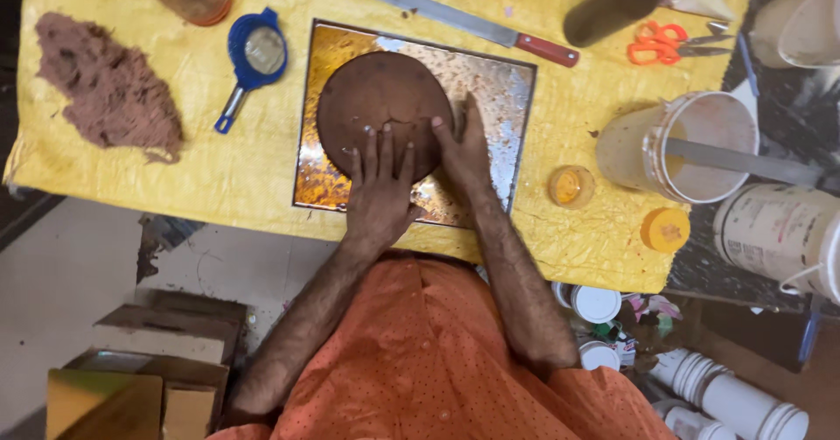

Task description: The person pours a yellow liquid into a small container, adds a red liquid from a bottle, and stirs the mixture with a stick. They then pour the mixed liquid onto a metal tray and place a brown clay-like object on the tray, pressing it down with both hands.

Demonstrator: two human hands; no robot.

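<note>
Head view, only one I've got. Brown round disc [378, 108], flat, looks like a pressed dough or clay slab, sits on a square metallic foil-faced board [490, 99] in the middle of the yellow-covered worktop [245, 169]. The disc lies straight ahead of the hands, up-frame from the body. It's round, so no long axis to speak of.

Left hand [378, 197]: open, palm down, fingers spread flat across the near edge of the disc. Right hand [462, 153]: open too, laid along the disc's right near rim, fingertips on the edge, heel on the board. Neither hand grips anything; both press or rest on it. The left covers more of the disc, the right rides the rim.

Edges: the disc fills most of the board's left half and runs close to its far edge. There is bare board to the right of the disc. The board's near edge sits close to the worktop's near edge, so there's little room toward the body.

Around it: long red-handled knife [455, 16] beyond the board, lying diagonally. Blue strainer [254, 55] and a brown crumb pile [109, 90] to the left, well apart. White bucket [691, 147] with a flat blade in it and two orange lids [570, 186] to the right, near the board's side. Orange scissors [661, 42] far right.
</note>
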